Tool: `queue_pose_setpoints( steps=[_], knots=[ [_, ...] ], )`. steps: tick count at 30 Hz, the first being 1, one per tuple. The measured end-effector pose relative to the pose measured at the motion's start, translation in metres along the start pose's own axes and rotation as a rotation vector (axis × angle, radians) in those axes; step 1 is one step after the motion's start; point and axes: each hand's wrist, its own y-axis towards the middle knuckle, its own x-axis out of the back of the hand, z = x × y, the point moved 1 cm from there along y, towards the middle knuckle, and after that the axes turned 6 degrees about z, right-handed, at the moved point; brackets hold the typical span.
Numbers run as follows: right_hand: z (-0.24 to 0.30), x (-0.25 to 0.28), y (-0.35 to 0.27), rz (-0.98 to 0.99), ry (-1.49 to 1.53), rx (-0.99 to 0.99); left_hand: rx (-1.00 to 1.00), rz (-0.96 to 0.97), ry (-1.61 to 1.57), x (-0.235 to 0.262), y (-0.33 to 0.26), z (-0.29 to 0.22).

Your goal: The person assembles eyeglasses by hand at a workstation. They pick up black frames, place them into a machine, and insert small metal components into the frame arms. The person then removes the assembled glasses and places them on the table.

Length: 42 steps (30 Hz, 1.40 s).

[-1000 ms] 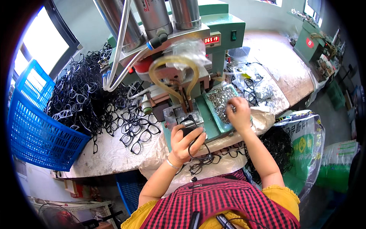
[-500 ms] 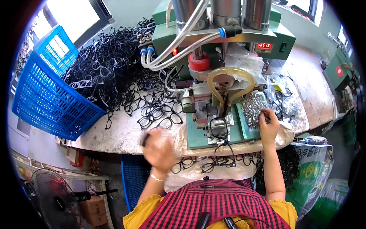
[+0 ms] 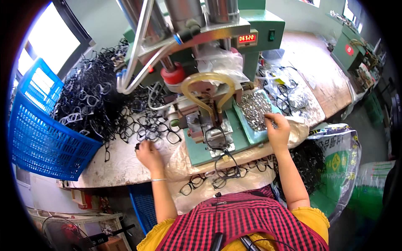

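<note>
Head view, fingers first: the left hand (image 3: 147, 154) rests on the pale worktable (image 3: 121, 167) with its fingers curled inward, the tips touching a black eyeglass frame (image 3: 155, 134) at the near edge of the scatter of loose frames; whether they actually pinch it I cannot tell, since the back of the hand hides the tips. The right hand (image 3: 277, 131) reaches into a shallow teal tray (image 3: 247, 131) of small silvery metal parts (image 3: 255, 108), fingers bent down together onto the heap at its near right corner; a pinched piece, if any, is too small to make out.

Between the two hands stands a green press machine (image 3: 217, 50) with a yellowish hose loop (image 3: 207, 90) and a red cap, and one black frame sits on its fixture plate (image 3: 215, 138). More finished-looking frames (image 3: 222, 171) hang just off the table's front edge, near the person's red checked apron (image 3: 234, 221).

Left of the left hand, a large pile of black frames (image 3: 92, 100) spreads across the table and spills against a blue plastic basket (image 3: 37, 138). On the right, beside the right forearm, a printed sack (image 3: 343, 163) holds more dark frames.
</note>
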Motion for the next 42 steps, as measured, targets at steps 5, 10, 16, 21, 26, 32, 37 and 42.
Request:
queue_pose_setpoints(
  steps=[5,10,16,21,26,32,37,42],
  knots=[
    [0.012,0.033,-0.017,0.058,0.094,-0.083,0.12,-0.129,-0.98,0.019,0.012,0.022],
    [0.095,-0.005,0.015,0.283,0.41,0.031,-0.093,0.023,-0.974,0.058,0.021,-0.066],
    [0.112,-0.06,0.023,0.257,0.616,-0.056,0.095,0.17,-1.641,0.013,-0.002,-0.082],
    [0.113,-0.065,0.01,0.22,0.714,-0.134,0.108,0.217,-1.803,0.024,-0.018,-0.092],
    [0.13,-0.059,0.012,0.315,0.894,-0.172,-0.538,-0.083,-1.577,0.153,-0.005,-0.179],
    [0.147,-0.04,0.005,0.353,0.824,-0.194,-0.414,-0.069,-1.509,0.173,0.003,-0.204],
    [0.057,-0.02,0.016,0.201,-0.177,0.134,-0.114,1.05,-1.742,0.162,-0.052,-0.191],
    [-0.006,-0.025,0.021,0.091,-0.356,0.11,0.34,1.488,-1.898,0.111,-0.067,-0.212]
  ],
)
